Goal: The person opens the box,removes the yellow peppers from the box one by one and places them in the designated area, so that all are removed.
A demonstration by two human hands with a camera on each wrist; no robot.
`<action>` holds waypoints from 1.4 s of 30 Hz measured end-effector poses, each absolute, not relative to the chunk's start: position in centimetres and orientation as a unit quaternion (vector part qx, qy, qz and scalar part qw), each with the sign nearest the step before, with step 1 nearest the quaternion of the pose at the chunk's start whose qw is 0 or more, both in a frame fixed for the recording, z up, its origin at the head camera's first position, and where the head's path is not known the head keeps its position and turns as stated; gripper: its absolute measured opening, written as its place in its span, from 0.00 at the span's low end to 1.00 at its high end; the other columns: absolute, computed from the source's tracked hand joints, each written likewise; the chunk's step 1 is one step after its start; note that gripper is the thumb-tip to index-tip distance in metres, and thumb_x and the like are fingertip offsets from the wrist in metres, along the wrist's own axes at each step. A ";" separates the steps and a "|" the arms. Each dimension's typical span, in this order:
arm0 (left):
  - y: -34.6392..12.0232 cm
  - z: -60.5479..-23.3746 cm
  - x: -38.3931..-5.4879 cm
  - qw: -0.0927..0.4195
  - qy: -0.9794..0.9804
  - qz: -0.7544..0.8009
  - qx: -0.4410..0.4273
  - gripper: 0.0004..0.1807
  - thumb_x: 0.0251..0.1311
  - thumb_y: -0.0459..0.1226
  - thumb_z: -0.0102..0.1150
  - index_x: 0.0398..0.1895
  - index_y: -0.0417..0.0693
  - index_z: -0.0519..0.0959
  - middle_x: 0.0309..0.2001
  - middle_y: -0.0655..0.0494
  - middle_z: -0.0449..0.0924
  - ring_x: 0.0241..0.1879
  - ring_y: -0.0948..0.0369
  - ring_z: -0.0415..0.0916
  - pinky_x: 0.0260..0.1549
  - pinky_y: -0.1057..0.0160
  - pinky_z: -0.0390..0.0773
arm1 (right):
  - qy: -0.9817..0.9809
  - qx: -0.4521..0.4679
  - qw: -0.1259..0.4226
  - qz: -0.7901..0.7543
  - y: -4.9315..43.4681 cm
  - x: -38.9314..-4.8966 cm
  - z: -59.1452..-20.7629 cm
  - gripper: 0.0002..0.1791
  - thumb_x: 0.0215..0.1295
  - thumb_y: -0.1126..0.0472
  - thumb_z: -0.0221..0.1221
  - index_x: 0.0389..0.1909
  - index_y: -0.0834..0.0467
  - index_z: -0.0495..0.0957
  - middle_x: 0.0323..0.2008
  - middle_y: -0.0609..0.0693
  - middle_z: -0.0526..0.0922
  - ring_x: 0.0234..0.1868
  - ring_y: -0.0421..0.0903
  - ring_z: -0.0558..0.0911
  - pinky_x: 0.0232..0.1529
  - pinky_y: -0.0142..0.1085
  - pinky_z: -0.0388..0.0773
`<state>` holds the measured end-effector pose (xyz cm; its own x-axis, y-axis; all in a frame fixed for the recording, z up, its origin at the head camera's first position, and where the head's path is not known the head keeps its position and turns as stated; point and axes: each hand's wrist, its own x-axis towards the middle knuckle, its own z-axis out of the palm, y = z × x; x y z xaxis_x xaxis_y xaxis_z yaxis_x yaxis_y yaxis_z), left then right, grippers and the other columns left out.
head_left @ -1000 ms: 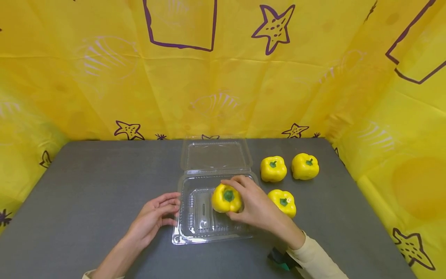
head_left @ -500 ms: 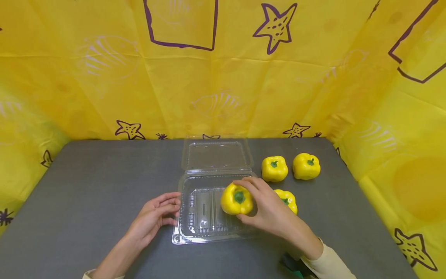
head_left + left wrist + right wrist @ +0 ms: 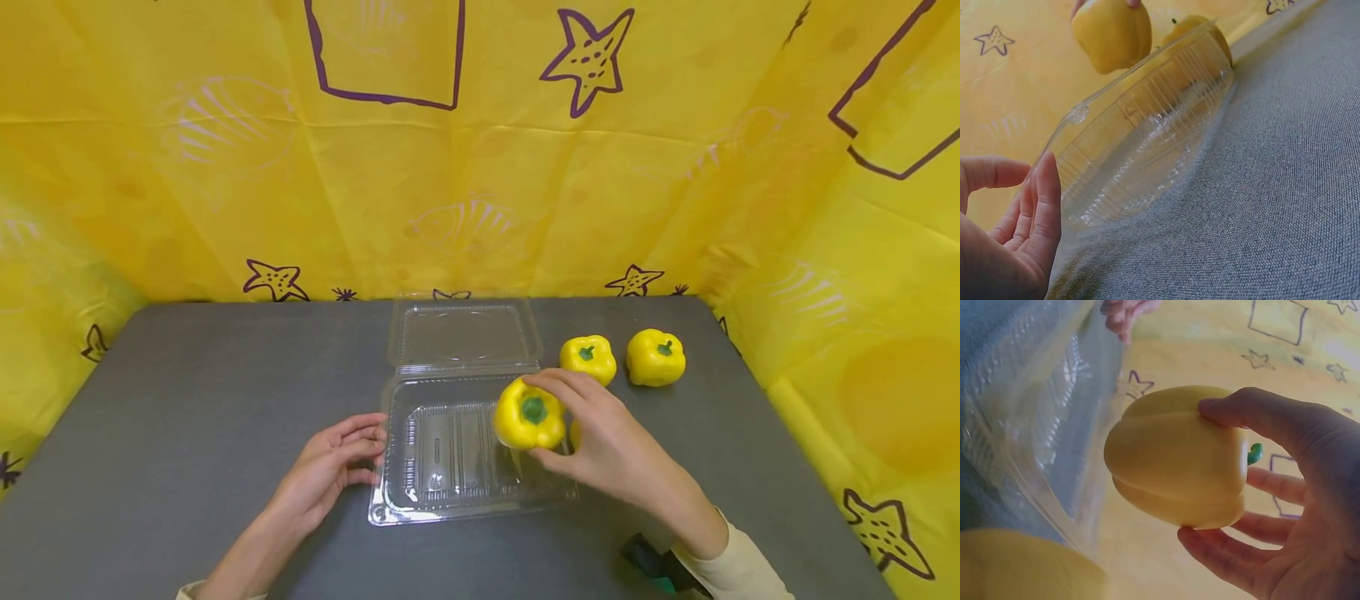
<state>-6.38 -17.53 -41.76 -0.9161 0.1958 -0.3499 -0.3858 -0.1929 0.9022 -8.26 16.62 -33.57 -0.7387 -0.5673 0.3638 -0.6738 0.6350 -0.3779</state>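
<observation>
A clear plastic clamshell container [image 3: 450, 450] lies on the table with its lid [image 3: 465, 333] folded back. My left hand [image 3: 333, 462] holds its left rim, thumb on one side and fingers on the other in the left wrist view. Above the container's right side, my right hand [image 3: 611, 437] grips a yellow bell pepper [image 3: 1175, 456] between thumb and fingertips, its green stem towards the palm. In the head view the held pepper [image 3: 528, 414] has its stem facing up. Another yellow pepper [image 3: 1022, 569] sits beside the container, mostly hidden behind the right hand in the head view.
Two more yellow peppers, a nearer one [image 3: 588, 358] and a farther one [image 3: 656, 358], stand on the grey table [image 3: 225, 375] to the right of the lid. A yellow patterned cloth [image 3: 465, 167] hangs at the back and both sides.
My right hand has lifted the pepper from inside the container and moved it to the right, now over the right side. The left hand stays at the rim.
</observation>
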 end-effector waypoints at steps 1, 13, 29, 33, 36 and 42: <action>-17.5 -41.8 -6.4 0.189 0.606 0.769 -0.077 0.28 0.61 0.27 0.57 0.64 0.30 0.63 0.39 0.56 0.79 0.31 0.63 0.76 0.30 0.64 0.84 | -0.896 0.348 0.108 0.252 16.8 -8.3 -33.4 0.42 0.41 0.56 0.77 0.61 0.56 0.72 0.58 0.50 0.76 0.58 0.50 0.75 0.60 0.47 0.75; -17.6 -41.9 -6.5 0.189 0.606 0.769 -0.075 0.27 0.62 0.27 0.57 0.64 0.30 0.64 0.40 0.56 0.79 0.32 0.63 0.76 0.30 0.63 0.84 | -0.889 0.358 0.108 0.264 19.5 -9.1 -31.9 0.42 0.40 0.60 0.77 0.61 0.58 0.73 0.58 0.51 0.76 0.58 0.50 0.75 0.60 0.30 0.71; -17.5 -41.8 -6.5 0.185 0.611 0.765 -0.081 0.27 0.61 0.27 0.57 0.63 0.30 0.64 0.39 0.57 0.79 0.31 0.63 0.76 0.29 0.64 0.83 | -0.892 0.351 0.084 0.272 23.0 -9.1 -30.9 0.42 0.40 0.63 0.76 0.62 0.55 0.73 0.58 0.47 0.77 0.57 0.48 0.75 0.61 0.17 0.60; -17.5 -41.7 -6.5 0.182 0.614 0.764 -0.080 0.27 0.62 0.27 0.57 0.64 0.30 0.64 0.39 0.56 0.79 0.32 0.63 0.76 0.29 0.64 0.83 | -0.893 0.353 0.091 0.264 23.6 -9.1 -30.6 0.42 0.39 0.63 0.77 0.62 0.55 0.74 0.57 0.48 0.78 0.58 0.49 0.74 0.62 0.17 0.59; -17.5 -41.7 -6.5 0.182 0.615 0.763 -0.080 0.27 0.62 0.28 0.57 0.64 0.30 0.64 0.39 0.56 0.79 0.32 0.63 0.76 0.29 0.64 0.83 | -0.894 0.354 0.094 0.258 24.2 -9.1 -30.5 0.43 0.38 0.63 0.78 0.61 0.55 0.74 0.57 0.48 0.78 0.58 0.48 0.75 0.61 0.16 0.59; -17.5 -41.6 -6.5 0.180 0.615 0.763 -0.083 0.27 0.62 0.27 0.57 0.64 0.30 0.64 0.38 0.57 0.79 0.32 0.63 0.75 0.29 0.65 0.83 | -0.901 0.344 0.094 0.246 25.4 -8.9 -30.2 0.45 0.36 0.62 0.79 0.63 0.53 0.74 0.57 0.46 0.78 0.56 0.44 0.75 0.59 0.16 0.60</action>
